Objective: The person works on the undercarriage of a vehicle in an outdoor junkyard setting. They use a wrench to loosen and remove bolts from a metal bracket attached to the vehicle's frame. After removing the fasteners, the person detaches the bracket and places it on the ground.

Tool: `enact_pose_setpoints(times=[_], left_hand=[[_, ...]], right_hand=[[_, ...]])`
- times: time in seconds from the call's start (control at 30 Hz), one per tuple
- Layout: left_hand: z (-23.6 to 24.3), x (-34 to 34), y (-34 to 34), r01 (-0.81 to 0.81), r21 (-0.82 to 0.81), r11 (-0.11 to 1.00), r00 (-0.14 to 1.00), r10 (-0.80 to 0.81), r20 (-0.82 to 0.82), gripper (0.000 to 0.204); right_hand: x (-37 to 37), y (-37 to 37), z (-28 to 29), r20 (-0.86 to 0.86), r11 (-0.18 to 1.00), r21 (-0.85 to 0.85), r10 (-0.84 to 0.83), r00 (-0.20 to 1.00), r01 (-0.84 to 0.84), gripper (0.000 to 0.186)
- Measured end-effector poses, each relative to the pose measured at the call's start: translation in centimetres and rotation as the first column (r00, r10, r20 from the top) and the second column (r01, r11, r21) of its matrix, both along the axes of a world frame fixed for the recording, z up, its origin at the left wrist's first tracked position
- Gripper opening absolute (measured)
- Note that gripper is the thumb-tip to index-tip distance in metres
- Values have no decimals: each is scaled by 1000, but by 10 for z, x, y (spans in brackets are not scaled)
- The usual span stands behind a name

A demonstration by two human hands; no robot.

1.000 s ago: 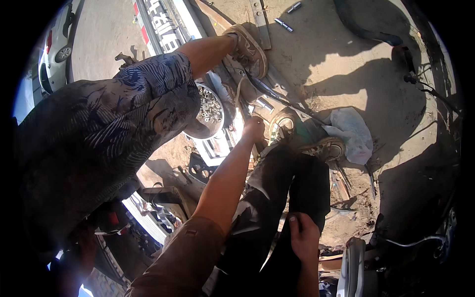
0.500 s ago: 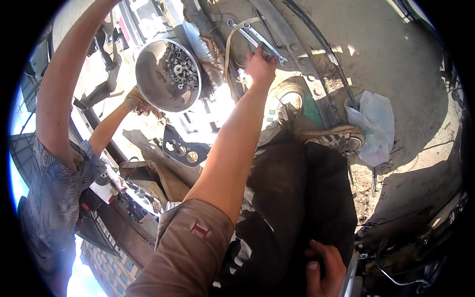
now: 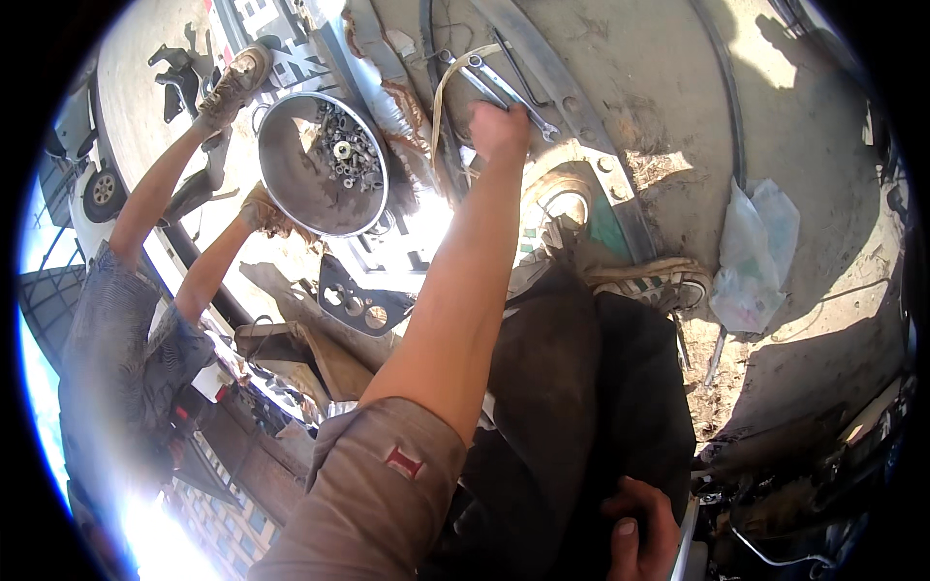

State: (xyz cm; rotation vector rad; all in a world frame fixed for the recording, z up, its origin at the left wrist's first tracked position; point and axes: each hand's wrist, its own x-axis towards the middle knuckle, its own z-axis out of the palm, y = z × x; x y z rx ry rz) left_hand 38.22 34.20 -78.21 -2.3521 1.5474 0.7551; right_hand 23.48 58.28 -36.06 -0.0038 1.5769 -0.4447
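Note:
My left hand [image 3: 499, 131] reaches far forward to the ground, its fingers curled over the lower end of two combination wrenches. One wrench [image 3: 528, 109] shows most of its length beside the fist; the other wrench [image 3: 468, 76] runs in under the knuckles. What the fingertips hold, if anything, is hidden. A thin dark L-shaped bar [image 3: 520, 73] lies beside the wrenches. At the lower right, near my dark trousers, my right hand [image 3: 642, 533] hangs with loosely bent fingers and the thumb apart, nothing visible in it.
A round metal pot [image 3: 291, 174] holds nuts and bolts [image 3: 347, 145]. Around it lie a black plate with holes [image 3: 358, 300], a long perforated strip [image 3: 572, 107] and a pale plastic bag [image 3: 756, 257]. Another person [image 3: 126, 310] stands at left, one shoe [image 3: 263, 215] beside the pot.
The other person's far leg has swung down, its shoe now on the ground beyond the pot. My left hand's fingers have drawn in over the wrenches. The view has shifted slightly.

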Motion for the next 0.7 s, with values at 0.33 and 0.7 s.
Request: enact_pose_setpoints(times=[0.33,0.7], left_hand=[[62,26,21,117,94,989,992,-113,-53,40],[308,29,111,707,51,705,610,-573,-547,15]], right_hand=[[41,10,-8,-85,986,24,-160,983,163,27],[105,42,-10,-238,997,-4,-73,968,74,28]])
